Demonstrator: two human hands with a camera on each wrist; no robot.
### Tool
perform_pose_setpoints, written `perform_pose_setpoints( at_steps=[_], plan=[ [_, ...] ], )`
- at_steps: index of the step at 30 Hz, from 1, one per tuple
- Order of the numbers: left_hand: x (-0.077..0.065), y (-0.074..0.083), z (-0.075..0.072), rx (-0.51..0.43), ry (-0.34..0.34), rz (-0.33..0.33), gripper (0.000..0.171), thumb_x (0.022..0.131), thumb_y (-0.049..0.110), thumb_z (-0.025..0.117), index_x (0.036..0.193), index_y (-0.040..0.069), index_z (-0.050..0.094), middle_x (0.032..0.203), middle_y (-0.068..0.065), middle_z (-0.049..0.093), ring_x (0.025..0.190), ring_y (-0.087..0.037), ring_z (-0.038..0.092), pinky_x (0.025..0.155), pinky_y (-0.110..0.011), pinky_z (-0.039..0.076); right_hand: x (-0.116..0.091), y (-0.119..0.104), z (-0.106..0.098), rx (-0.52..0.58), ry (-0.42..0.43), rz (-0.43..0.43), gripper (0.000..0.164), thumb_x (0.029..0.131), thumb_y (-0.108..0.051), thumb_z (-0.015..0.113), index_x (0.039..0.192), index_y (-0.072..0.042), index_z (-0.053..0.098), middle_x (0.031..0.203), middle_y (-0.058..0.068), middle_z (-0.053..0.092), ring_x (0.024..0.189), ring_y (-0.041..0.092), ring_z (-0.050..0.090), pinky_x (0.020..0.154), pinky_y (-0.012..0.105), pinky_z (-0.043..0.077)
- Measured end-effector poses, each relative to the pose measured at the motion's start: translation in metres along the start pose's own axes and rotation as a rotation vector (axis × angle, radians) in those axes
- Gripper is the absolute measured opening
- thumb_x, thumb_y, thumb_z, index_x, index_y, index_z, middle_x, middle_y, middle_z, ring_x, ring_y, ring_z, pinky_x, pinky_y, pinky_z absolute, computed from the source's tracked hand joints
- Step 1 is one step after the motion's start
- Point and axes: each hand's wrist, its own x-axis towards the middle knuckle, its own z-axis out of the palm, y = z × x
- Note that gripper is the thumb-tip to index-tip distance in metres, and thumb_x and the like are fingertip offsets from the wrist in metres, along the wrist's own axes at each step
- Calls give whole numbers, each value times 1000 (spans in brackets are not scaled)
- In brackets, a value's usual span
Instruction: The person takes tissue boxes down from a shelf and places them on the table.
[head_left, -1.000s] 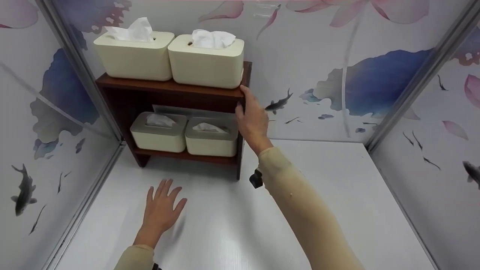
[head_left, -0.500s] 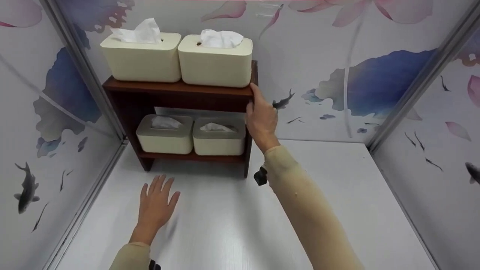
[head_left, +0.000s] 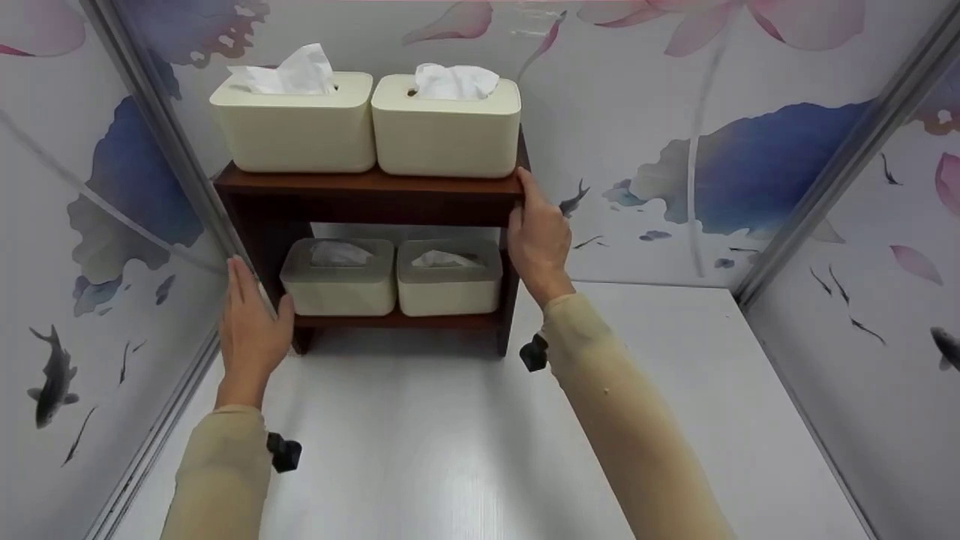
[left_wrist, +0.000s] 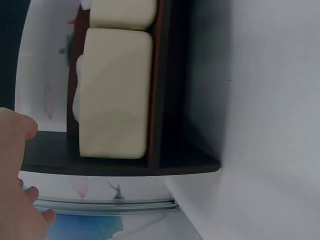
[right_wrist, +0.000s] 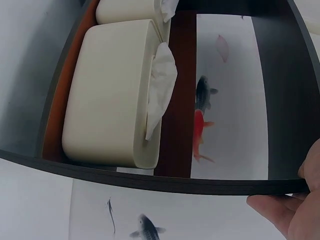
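As the head view shows, a brown shelf (head_left: pixel 367 199) stands on a white desk (head_left: pixel 405 442) between flower-printed walls (head_left: pixel 615 97), bearing four tissue boxes (head_left: pixel 446 142). The right hand (head_left: pixel 541 236) grips its upper right corner; the left hand (head_left: pixel 253 330) has straight fingers beside its left panel, contact unclear. The left wrist view crops that hand and one box. The right wrist view cuts off the gripping hand.

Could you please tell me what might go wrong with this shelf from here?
The upper right tissue box stands near the end of the shelf with no rim visible, so tilting might make it slide off. The left hand is beside the shelf, near the left wall, so it could get pinched.
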Motion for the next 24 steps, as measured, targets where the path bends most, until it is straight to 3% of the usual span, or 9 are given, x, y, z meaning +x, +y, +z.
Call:
perform_pose_setpoints(
  at_steps=[4,9,18,24],
  plan=[
    [17,10,-13,-17,-49,-4,84,101,35,42,153,14,-21,162,-6,-19,151,-39,2,118,-61,13,0,1,-2,-13,7,0,49,95,-9,52,141,-24,51,117,12,71,80,34,70,65,49,54],
    [29,16,-18,-29,-94,8,87,101,37,41,151,9,-24,161,-15,-19,150,-42,-3,119,-60,6,-1,3,-5,-23,-4,0,48,96,-10,52,142,-24,50,116,13,71,77,33,71,63,48,54],
    [32,27,-18,-23,-112,28,86,100,34,45,153,5,-17,162,-21,-9,150,-43,1,119,-61,9,-2,14,-18,-9,1,-7,47,95,-10,52,141,-21,52,125,9,68,88,35,71,72,48,55],
    [32,39,-15,8,-158,63,86,99,33,48,154,1,-11,161,-27,2,149,-45,8,118,-61,14,-4,30,-31,-15,15,-12,48,94,-9,54,140,-22,53,121,13,69,81,37,70,67,51,53]
  ],
)
